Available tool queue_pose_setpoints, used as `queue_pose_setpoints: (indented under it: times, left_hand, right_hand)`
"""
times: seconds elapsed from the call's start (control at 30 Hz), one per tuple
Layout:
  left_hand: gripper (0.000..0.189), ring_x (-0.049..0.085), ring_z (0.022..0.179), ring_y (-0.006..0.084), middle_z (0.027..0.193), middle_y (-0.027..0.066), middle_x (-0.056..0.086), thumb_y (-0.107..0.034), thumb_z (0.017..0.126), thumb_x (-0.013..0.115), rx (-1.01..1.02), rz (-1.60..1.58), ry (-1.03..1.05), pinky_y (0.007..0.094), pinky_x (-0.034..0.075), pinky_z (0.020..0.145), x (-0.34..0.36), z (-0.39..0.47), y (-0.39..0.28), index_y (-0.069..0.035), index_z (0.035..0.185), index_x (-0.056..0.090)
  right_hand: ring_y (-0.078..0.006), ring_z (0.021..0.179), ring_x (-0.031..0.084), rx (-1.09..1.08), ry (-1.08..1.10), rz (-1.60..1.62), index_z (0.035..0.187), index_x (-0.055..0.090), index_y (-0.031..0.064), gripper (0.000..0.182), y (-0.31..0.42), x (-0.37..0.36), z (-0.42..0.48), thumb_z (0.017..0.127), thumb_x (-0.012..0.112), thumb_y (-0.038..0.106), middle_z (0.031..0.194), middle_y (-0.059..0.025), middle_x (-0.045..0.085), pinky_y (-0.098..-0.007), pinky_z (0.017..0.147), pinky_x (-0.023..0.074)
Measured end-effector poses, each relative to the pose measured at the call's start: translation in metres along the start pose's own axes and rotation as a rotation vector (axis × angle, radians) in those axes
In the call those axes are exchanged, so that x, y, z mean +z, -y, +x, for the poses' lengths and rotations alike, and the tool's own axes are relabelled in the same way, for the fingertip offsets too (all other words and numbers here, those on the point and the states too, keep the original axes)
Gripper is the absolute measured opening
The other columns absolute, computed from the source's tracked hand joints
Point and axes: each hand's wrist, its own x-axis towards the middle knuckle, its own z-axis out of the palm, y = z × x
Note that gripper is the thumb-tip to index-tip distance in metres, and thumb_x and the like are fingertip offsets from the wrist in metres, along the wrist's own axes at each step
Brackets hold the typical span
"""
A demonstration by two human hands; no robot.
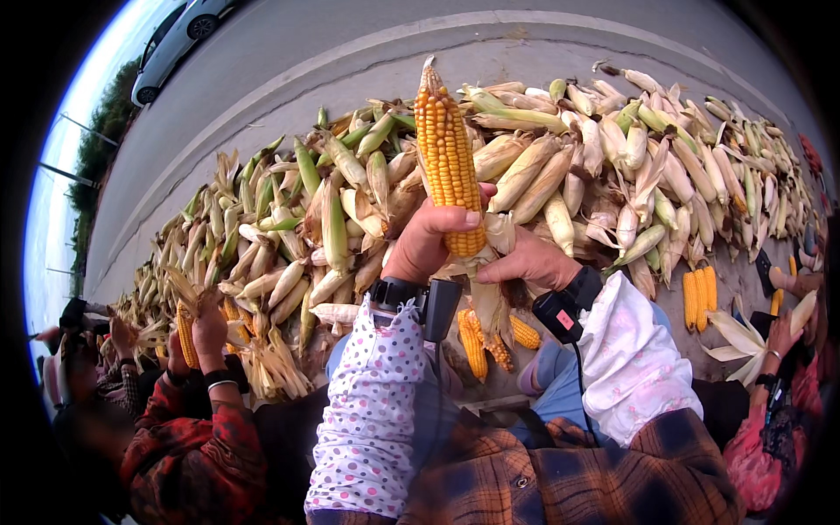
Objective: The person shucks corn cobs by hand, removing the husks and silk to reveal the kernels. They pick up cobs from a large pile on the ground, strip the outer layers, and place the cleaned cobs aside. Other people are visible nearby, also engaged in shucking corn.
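A yellow ear of corn (448, 157), its kernels bare, stands upright before me. My left hand (430, 233) is wrapped around its lower half, thumb across the kernels. At its base my right hand (535, 262) grips the peeled-back corn husk (497, 298), which hangs down between my wrists. Behind both hands spreads a long heap of ears in their husks (531, 177). Below the hands, between my legs, lie several husked ears of corn (472, 344) on the ground.
Co-workers sit close on both sides; at left one person's hands (210, 328) hold an ear, at right another person's hand (781, 341) holds a partly husked one. Several bare ears (700, 298) lie to the right. Beyond the heap run a concrete edge and a road (315, 52) with a parked car (172, 49).
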Motion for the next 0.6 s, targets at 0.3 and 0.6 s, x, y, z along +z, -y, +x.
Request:
queue_pose_setpoints:
  times: [0.3, 0.6]
  left_hand:
    - [0.046, 0.057, 0.097, 0.0166, 0.105, 0.0071, 0.06, -0.02, 0.077, 0.072, 0.06, 0.169, -0.168, 0.0318, 0.046, 0.087, 0.01, 0.005, -0.003, 0.0, 0.115, 0.054]
    - [0.034, 0.057, 0.072, 0.012, 0.086, 0.0031, 0.06, -0.009, 0.074, 0.076, 0.274, 0.168, -0.547, 0.0276, 0.049, 0.067, 0.015, 0.014, 0.02, -0.002, 0.098, 0.054]
  right_hand:
    - [-0.016, 0.089, 0.061, 0.001, -0.267, -0.405, 0.113, 0.059, 0.0028, 0.039, -0.012, -0.002, 0.004, 0.074, 0.063, 0.005, 0.097, -0.0029, 0.065, -0.0316, 0.08, 0.0476]
    - [-0.0395, 0.087, 0.063, -0.204, -0.506, -1.026, 0.107, 0.06, 0.0037, 0.035, -0.031, 0.009, 0.012, 0.074, 0.066, 0.011, 0.09, -0.0221, 0.065, -0.0431, 0.074, 0.049]
